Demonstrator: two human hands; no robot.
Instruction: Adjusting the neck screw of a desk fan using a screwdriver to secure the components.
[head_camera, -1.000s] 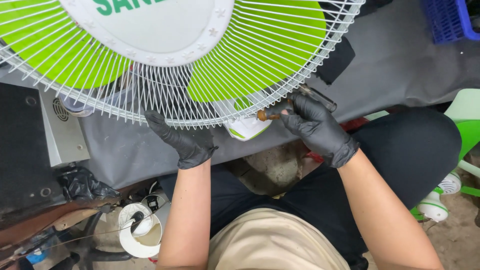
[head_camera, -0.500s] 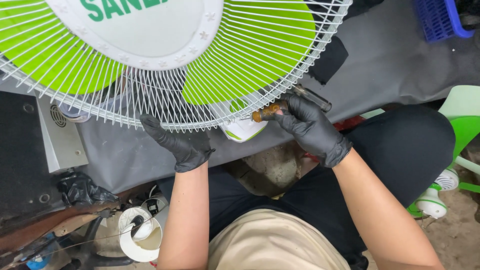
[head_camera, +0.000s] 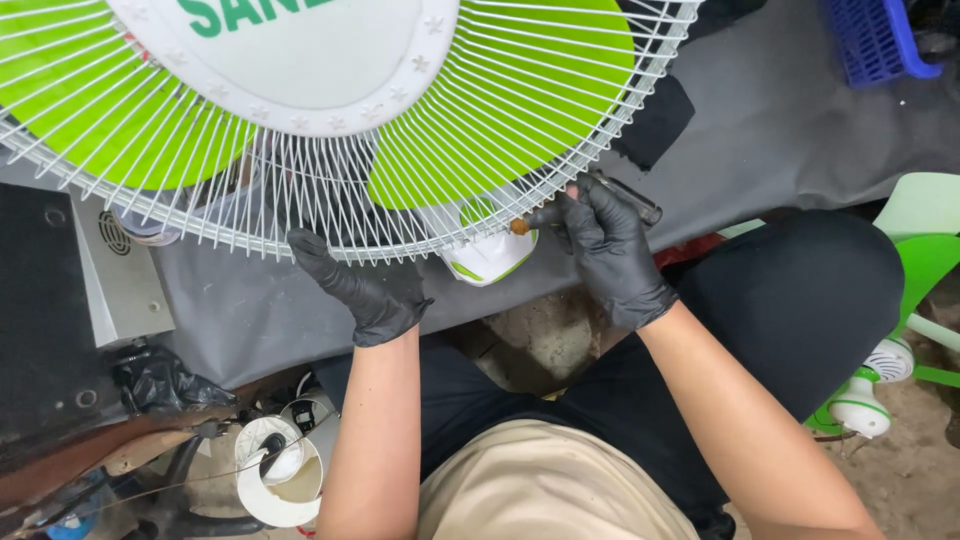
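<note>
Right hand (head_camera: 612, 250), black-gloved, grips a brown-handled screwdriver (head_camera: 530, 222); its axis runs leftward, tip at the rim of the white wire fan guard (head_camera: 560, 170). Left hand (head_camera: 365, 290), gloved, clasps the rim lower left, steadying.

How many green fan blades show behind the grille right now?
2: one green blade at upper left, another above the right hand. More may sit hidden beyond the top edge.

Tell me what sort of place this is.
Probably an informal fan repair spot at floor level: a white wire fan guard over green blades, spare green and white fan parts on the dirt floor, a grey metal box.
</note>
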